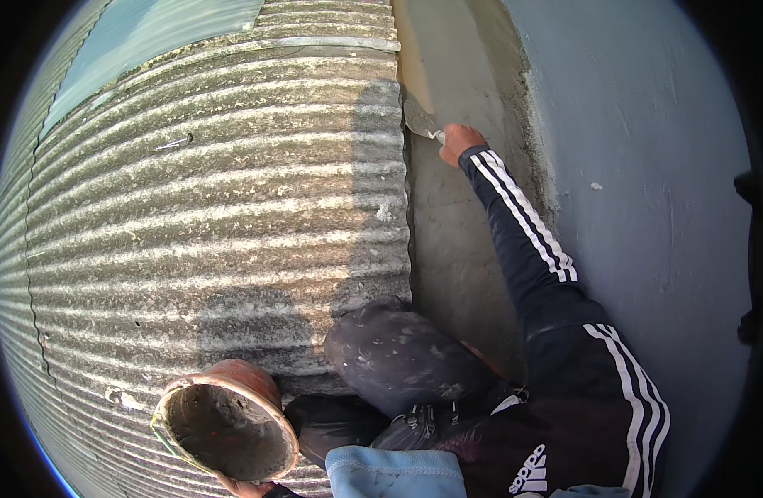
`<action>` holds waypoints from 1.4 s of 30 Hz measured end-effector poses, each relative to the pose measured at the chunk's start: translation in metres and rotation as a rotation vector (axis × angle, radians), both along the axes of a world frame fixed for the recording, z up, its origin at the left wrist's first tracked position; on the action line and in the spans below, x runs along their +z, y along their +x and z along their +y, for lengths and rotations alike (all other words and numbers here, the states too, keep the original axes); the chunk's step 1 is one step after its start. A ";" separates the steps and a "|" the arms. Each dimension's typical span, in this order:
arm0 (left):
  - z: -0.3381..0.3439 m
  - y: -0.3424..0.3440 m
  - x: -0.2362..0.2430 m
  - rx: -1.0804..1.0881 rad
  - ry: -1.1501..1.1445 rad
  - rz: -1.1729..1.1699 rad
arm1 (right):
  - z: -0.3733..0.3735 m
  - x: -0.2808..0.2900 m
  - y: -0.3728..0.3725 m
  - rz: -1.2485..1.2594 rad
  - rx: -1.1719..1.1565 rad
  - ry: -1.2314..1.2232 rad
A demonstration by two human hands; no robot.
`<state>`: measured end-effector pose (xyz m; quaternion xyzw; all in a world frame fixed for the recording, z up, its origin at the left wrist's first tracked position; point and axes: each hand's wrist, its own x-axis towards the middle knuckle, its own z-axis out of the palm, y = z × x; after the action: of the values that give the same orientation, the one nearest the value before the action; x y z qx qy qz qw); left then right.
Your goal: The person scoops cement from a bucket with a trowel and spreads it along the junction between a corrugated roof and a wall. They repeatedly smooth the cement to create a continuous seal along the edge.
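Observation:
My right hand (462, 143) is stretched far forward and closed around the handle of a trowel (418, 119). The trowel's blade lies on a strip of wet grey mortar (456, 195), close to the edge of the corrugated roof sheets. At the lower left stands an orange bucket (253, 378) with grey mortar (224, 427) inside, its mouth turned toward me. My left hand (247, 489) grips the bucket at its near rim, partly cut off by the lower edge of the view.
Weathered corrugated roof sheets (232, 191) fill the left side, with a translucent bluish panel (157, 50) at the far left. A smooth grey wall (647, 166) rises along the right. My bent knee (398, 353) is between the bucket and the mortar strip.

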<state>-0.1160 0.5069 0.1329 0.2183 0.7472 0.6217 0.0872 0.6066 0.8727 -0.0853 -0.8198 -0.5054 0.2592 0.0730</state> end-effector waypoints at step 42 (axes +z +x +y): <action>0.003 0.043 0.013 -0.156 0.258 -0.330 | -0.116 0.143 -0.039 -0.362 0.285 -0.460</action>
<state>-0.0728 0.5094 0.1457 0.1799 0.6180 0.7307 0.2275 0.5675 0.7570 0.0577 -0.7684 -0.5480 0.2246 -0.2423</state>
